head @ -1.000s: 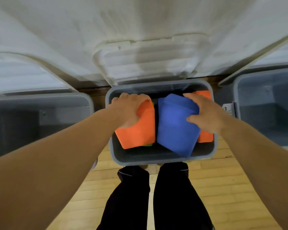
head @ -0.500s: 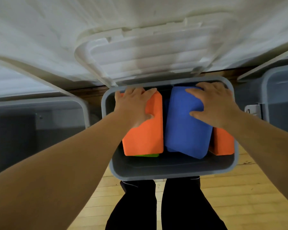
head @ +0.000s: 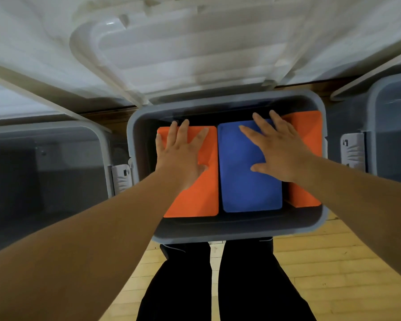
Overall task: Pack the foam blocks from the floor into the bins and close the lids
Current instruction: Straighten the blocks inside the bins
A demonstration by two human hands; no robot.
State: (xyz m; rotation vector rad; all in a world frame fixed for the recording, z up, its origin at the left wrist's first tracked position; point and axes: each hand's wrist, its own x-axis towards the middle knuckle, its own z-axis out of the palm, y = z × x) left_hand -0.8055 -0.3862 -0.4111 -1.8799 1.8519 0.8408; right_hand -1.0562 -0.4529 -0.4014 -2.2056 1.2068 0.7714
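Observation:
A grey bin (head: 229,232) stands on the floor in front of me, its white lid (head: 183,54) swung up behind it. Three foam blocks lie side by side inside: an orange block (head: 204,195) on the left, a blue block (head: 243,188) in the middle, and a second orange block (head: 308,128) against the right wall. My left hand (head: 178,158) lies flat with straight fingers on the left orange block. My right hand (head: 276,149) lies flat, fingers spread, across the blue block and the edge of the right orange block.
An open grey bin (head: 44,172) stands to the left and another (head: 394,126) to the right, each with a white latch (head: 120,179) facing the middle bin. My legs in black trousers (head: 218,286) stand on the wooden floor (head: 333,262) just below the bin.
Both hands went from gripping tilted blocks to lying flat on them. The left orange and the blue block have sunk level into the bin; the green block beneath is now hidden.

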